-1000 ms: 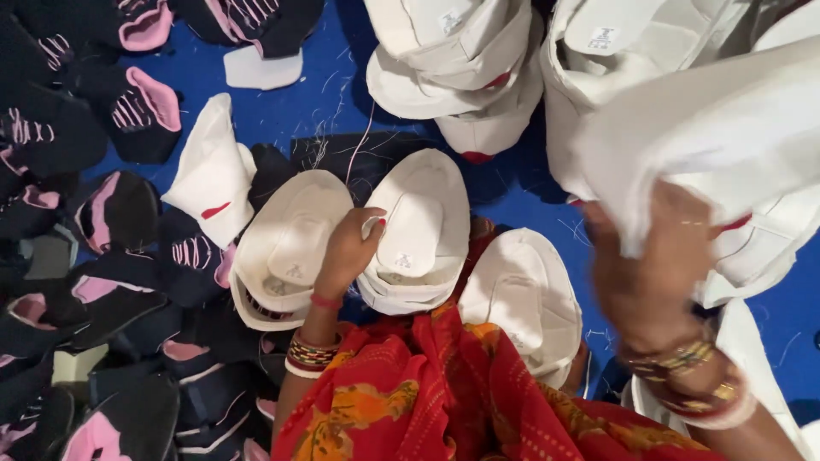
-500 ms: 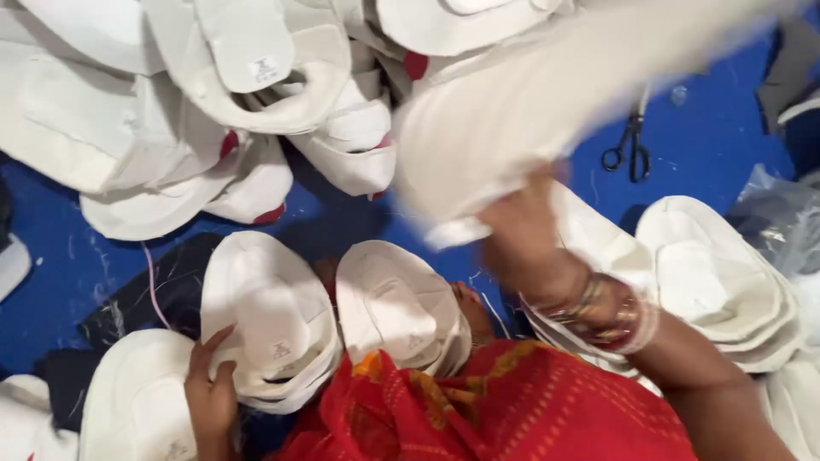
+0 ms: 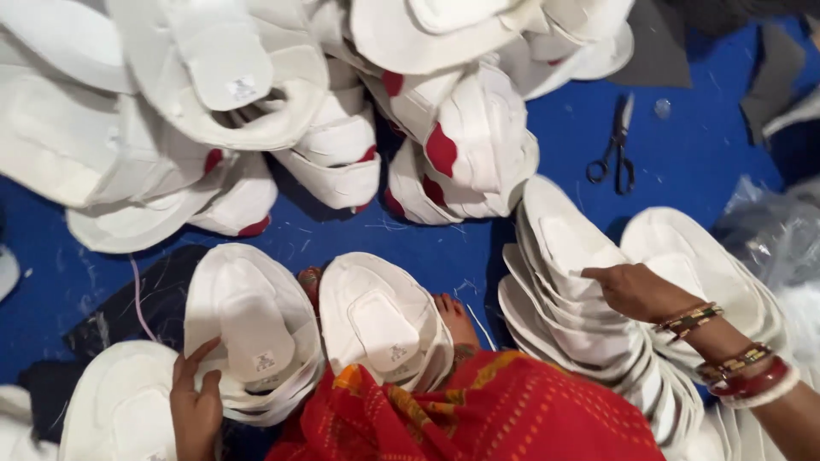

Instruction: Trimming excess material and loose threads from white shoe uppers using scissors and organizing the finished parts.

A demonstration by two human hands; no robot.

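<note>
My left hand [image 3: 196, 408] rests on the near edge of a stack of white shoe-upper pieces [image 3: 252, 329] at the lower left, fingers spread on it. Over at the right, my right hand [image 3: 632, 290] lies with its fingertips on the top piece of a long fanned stack of white pieces [image 3: 564, 282]. Bangles circle my right wrist. A third white stack [image 3: 384, 320] sits between the two, just beyond my red patterned garment [image 3: 478, 410] and my foot [image 3: 457, 318].
A big loose heap of white pieces with red patches [image 3: 342, 102] fills the far side on the blue floor cloth [image 3: 683, 154]. Black scissors [image 3: 617, 145] lie at the right. Another white stack [image 3: 709, 265] and a clear plastic bag [image 3: 769, 239] sit far right.
My right hand has come down from holding a white piece in the air and now rests on the fanned stack at right. My view has shifted; the left hand stays on its stack.
</note>
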